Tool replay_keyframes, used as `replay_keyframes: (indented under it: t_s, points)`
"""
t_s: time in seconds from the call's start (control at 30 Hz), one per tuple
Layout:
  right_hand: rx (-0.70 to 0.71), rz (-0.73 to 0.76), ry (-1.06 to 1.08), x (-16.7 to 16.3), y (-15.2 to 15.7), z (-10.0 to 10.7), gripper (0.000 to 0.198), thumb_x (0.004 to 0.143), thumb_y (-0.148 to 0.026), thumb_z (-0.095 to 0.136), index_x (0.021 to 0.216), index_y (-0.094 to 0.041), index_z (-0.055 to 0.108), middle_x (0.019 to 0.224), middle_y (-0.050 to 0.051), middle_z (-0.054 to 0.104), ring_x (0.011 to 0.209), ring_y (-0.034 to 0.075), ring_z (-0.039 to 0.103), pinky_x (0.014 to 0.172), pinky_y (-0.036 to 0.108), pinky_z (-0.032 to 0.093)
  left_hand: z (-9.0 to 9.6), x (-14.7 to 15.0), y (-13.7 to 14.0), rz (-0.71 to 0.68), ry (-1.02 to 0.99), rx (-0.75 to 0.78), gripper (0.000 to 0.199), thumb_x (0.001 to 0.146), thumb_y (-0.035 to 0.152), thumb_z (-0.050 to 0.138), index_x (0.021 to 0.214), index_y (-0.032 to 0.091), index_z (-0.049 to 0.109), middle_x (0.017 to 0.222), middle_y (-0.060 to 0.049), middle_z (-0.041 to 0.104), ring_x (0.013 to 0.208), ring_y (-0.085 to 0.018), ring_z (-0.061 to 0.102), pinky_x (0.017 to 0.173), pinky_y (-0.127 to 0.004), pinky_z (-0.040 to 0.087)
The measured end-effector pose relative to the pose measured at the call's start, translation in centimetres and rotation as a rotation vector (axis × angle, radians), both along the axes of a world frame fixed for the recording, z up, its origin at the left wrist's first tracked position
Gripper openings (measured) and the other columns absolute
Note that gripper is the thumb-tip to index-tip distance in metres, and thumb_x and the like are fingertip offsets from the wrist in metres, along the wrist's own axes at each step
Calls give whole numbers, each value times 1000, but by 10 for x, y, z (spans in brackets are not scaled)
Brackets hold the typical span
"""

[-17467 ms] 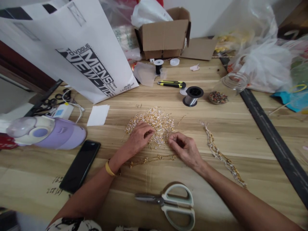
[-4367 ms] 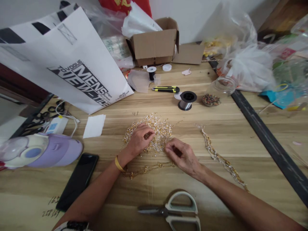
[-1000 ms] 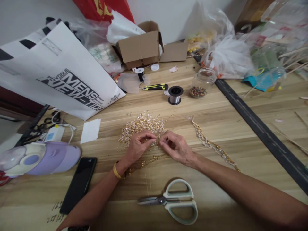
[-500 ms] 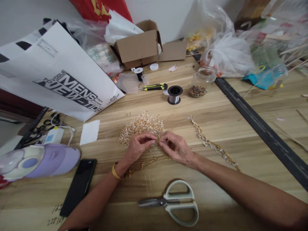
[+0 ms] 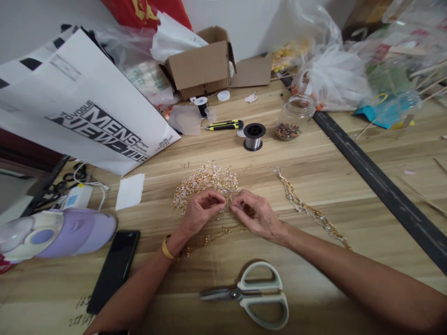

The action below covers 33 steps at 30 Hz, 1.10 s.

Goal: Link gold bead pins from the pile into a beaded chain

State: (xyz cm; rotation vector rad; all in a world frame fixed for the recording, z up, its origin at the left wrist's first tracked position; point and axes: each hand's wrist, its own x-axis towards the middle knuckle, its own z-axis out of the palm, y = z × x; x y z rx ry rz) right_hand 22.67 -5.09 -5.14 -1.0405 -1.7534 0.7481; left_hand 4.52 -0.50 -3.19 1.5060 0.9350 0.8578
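Note:
Both my hands meet over the near edge of a pile of gold and clear beads (image 5: 200,179). My left hand (image 5: 202,209) pinches thumb against forefinger; whatever sits between the tips is too small to make out. Just right of it, my right hand (image 5: 256,214) is closed in a pinch too, its contents likewise unclear. Below them a gold beaded strand (image 5: 223,231) runs along the table, partly hidden by my wrists. Off to the right lies a bundle of gold and clear beaded strands (image 5: 307,207). Scissors (image 5: 244,294) with pale handles rest nearest me.
Behind the beads stand a spool of clear line (image 5: 254,137), a yellow-black utility knife (image 5: 224,125) and a jar of colored beads (image 5: 293,121). A phone (image 5: 114,270), purple bottle (image 5: 70,232) and white paper bag (image 5: 91,111) occupy the left. A cardboard box (image 5: 200,67) sits at the back.
My fingertips have drawn slightly apart, the left shifting a little to the left. Everything on the table stays in place.

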Motion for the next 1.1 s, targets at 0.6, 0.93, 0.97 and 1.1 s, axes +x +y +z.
replay_keyframes:
  t_s: [0.6,0.93,0.97,1.1]
  points:
    - [-9,13,4,0,0,0,8,87,-19,52,80,-17,56,69,0,52,56,9,45,51,22,36,2,-2,3,-61,32,41,9,74,25,72,74,16,71,75,-4,65,73,-14,58,69,-26,45]
    - [-47,1,27,0,0,1,10,87,-21,52,80,-17,57,69,0,53,57,9,45,52,22,37,0,-5,4,-36,60,-120,8,73,22,72,76,15,69,76,-2,66,72,-13,58,70,-24,45]
    - [-70,-9,53,0,0,1,10,87,-22,52,80,-17,57,69,0,53,57,9,46,52,22,38,1,-5,4,-16,73,-107,9,72,22,72,76,15,69,75,-2,66,72,-13,58,69,-24,45]
    - [-226,-99,233,1,4,-1,13,86,-28,55,80,-17,57,69,0,55,60,10,50,52,22,39,3,-2,3,51,128,29,8,73,22,71,76,15,70,76,-3,67,72,-14,59,67,-25,47]
